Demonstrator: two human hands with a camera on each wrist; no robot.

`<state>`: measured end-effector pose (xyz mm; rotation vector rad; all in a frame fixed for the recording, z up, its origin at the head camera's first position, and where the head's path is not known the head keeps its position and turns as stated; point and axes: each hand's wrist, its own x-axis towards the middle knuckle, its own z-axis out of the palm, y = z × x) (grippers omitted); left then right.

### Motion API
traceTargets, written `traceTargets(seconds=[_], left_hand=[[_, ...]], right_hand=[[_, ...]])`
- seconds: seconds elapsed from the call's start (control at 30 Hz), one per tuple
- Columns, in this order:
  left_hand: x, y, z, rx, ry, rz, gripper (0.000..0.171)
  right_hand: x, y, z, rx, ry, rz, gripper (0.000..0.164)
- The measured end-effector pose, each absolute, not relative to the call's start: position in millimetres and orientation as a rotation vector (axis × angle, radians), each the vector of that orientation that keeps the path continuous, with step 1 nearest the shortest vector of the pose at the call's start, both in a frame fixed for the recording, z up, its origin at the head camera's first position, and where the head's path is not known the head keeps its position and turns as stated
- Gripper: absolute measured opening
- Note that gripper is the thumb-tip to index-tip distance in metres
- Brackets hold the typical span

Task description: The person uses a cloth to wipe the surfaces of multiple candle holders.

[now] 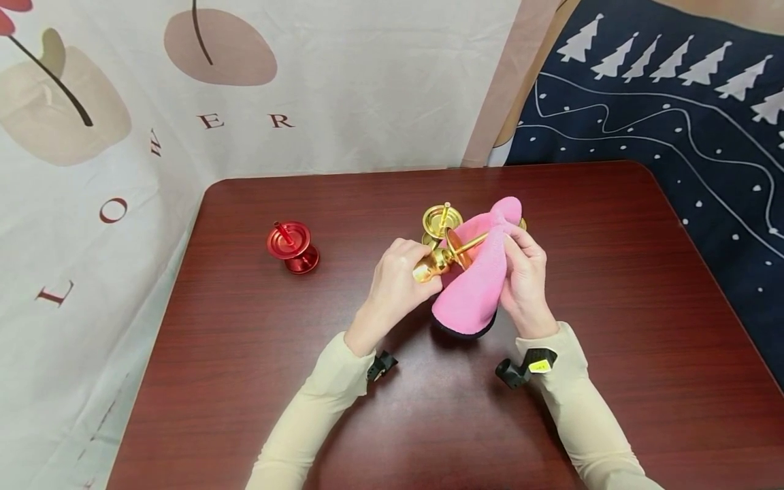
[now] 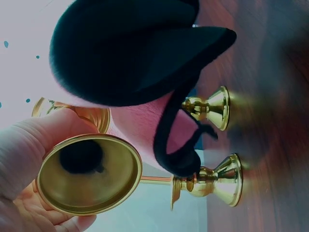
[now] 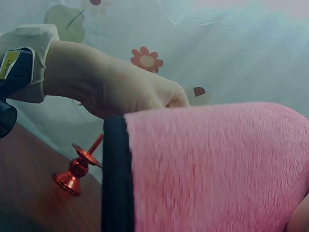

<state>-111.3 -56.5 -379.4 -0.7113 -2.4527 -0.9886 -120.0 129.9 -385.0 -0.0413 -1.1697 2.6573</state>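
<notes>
My left hand (image 1: 397,273) grips a gold candle holder (image 1: 433,265) round its stem and base, tilted so that its spike points up to the right. In the left wrist view the hollow underside of that base (image 2: 113,181) faces the camera. A pink fluffy cloth (image 1: 471,296) with a black edge hangs from my right hand (image 1: 527,282), whose fingers pinch its upper part close to the spike's tip. The cloth drapes over part of the holder's dish. Across the right wrist view the cloth (image 3: 212,164) covers much of the picture, partly hiding my left hand (image 3: 130,92).
Behind my hands a gold candle holder (image 1: 442,219) stands upright. Another gold holder (image 1: 523,224) shows only a sliver past the cloth. A red candle holder (image 1: 297,248) stands at the left on the brown table (image 1: 245,381). Patterned fabric (image 1: 367,88) hangs behind the table.
</notes>
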Motion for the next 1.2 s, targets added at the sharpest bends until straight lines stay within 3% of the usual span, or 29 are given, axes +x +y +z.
traceTargets(seconds=[0.17,0.27,0.4,0.83,1.2], left_hand=[[-112,-59,-379,-0.695,-2.450,-1.000,0.028],[-112,-63,-379,-0.659,-2.454,-1.014,0.027],[-113,-68,-377,-0.612,-2.458,-1.028,0.027],[-114,-72,-376,-0.587,-2.440,-1.045,0.027],[-111,-69,-375,-0.639,-2.426,-1.136,0.028]], right_hand=[[-121,137,-380,-0.017,-1.261,2.536,0.020],[-117,143,-374,0.060,-1.620,2.197,0.022],[-112,151,-367,0.201,-1.980,1.692,0.010],[-109,164,-354,0.628,-2.278,0.845,0.016],[-109,155,-350,0.175,-2.106,1.095,0.018]])
